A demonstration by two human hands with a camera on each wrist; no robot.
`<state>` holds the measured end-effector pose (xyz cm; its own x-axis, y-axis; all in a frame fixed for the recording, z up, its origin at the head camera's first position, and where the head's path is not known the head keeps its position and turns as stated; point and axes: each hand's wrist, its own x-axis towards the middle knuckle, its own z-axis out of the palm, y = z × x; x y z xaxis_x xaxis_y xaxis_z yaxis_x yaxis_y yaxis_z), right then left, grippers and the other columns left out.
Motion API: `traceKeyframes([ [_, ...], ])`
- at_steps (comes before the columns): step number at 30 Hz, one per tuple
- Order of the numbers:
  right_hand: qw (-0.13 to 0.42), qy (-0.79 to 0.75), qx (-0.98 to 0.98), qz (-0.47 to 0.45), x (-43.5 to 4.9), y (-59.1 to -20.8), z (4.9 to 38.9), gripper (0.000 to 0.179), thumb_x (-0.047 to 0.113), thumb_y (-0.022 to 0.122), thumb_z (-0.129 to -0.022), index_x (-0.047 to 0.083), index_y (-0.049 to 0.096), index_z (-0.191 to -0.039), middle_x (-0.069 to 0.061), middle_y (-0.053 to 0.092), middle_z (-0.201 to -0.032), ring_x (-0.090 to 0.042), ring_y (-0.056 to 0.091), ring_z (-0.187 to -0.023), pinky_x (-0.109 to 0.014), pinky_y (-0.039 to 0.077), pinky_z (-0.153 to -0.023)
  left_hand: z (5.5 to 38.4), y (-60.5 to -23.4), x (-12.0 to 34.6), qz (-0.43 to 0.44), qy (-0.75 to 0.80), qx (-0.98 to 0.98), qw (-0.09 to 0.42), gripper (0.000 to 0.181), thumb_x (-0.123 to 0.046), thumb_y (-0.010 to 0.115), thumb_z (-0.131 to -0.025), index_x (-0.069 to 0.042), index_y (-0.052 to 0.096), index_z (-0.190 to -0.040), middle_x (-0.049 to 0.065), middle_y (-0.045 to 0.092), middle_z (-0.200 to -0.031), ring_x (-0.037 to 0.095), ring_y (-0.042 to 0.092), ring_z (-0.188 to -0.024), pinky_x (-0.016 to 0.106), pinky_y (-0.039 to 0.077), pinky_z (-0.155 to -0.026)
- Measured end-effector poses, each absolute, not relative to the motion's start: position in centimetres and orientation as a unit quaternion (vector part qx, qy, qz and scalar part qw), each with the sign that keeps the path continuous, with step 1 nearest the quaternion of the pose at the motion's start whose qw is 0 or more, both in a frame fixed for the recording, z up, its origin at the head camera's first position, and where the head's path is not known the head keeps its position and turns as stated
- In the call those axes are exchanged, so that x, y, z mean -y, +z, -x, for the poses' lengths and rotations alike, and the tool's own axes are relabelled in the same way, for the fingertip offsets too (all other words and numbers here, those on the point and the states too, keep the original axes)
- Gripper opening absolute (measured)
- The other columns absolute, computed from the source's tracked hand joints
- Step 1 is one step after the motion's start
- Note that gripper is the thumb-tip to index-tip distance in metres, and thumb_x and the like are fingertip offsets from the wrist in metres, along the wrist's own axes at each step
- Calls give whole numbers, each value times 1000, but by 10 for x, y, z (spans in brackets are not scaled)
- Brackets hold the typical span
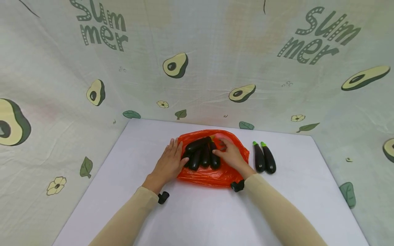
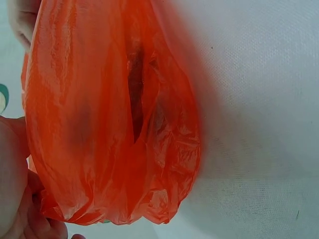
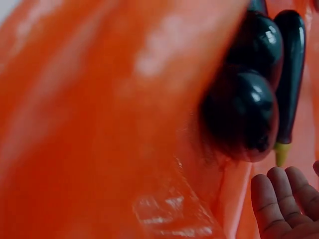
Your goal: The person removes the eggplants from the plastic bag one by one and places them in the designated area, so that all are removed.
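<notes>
A red plastic bag (image 1: 203, 179) lies spread on the table with its mouth facing up. Inside it several dark eggplants (image 1: 197, 160) are bunched, one lying across the tops of others. At the bag's left side, my left hand (image 1: 167, 162) rests with straight fingers along the outside and its thumb over the rim, by an eggplant's end. My right hand (image 1: 231, 153) reaches over the bag's right part, fingers loosely bent beside the rightmost bagged eggplant. In the right wrist view, its extended fingers (image 3: 281, 199) are just below a yellow-green eggplant stem (image 3: 282, 153), holding nothing.
Two more eggplants (image 1: 264, 158) with bright green tops lie side by side on the white table (image 1: 295, 191), right of the bag. A cloth (image 1: 209, 68) printed with avocados, leaves and lettering hangs behind the table and at both sides.
</notes>
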<state>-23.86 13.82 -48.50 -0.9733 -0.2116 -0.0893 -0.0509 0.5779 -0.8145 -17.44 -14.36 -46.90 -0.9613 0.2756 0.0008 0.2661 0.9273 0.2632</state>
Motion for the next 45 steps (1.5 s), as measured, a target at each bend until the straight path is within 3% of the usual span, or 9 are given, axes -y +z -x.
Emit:
traceKeyframes([
  [18, 107, -427, -896, 61, -132, -504, 251, 80, 28, 77, -97, 12, 35, -164, -21, 53, -155, -41, 56, -135, -58, 47, -115, 174, -474, 142, -135, 137, -981, 12, 83, -46, 52, -109, 0, 16, -168, 20, 12, -177, 38, 2, -165, 55, 16, -132],
  [29, 129, -439, -888, 45, -130, -506, 251, 83, 30, 74, -98, 11, 28, -165, -23, 66, -131, -34, 67, -109, -52, 59, -102, 172, -473, 143, -140, 122, -982, 18, 81, -46, 48, -111, 0, 15, -168, 20, 10, -177, 38, 1, -165, 54, 15, -132],
  [36, 137, -466, -874, -10, -129, -500, 249, 82, 26, 70, -96, 10, 28, -164, -25, 59, -145, -39, 63, -122, -56, 55, -107, 172, -472, 145, -139, 127, -982, 15, 81, -47, 47, -111, 1, 14, -168, 20, 9, -177, 38, 1, -165, 55, 16, -132],
  [45, 140, -510, -849, 3, -137, -492, 240, 73, 19, 67, -98, 17, 33, -163, -23, 54, -150, -41, 58, -130, -58, 54, -107, 173, -471, 149, -133, 132, -982, 21, 82, -48, 46, -111, 0, 12, -168, 19, 6, -177, 38, -1, -165, 55, 15, -132],
])
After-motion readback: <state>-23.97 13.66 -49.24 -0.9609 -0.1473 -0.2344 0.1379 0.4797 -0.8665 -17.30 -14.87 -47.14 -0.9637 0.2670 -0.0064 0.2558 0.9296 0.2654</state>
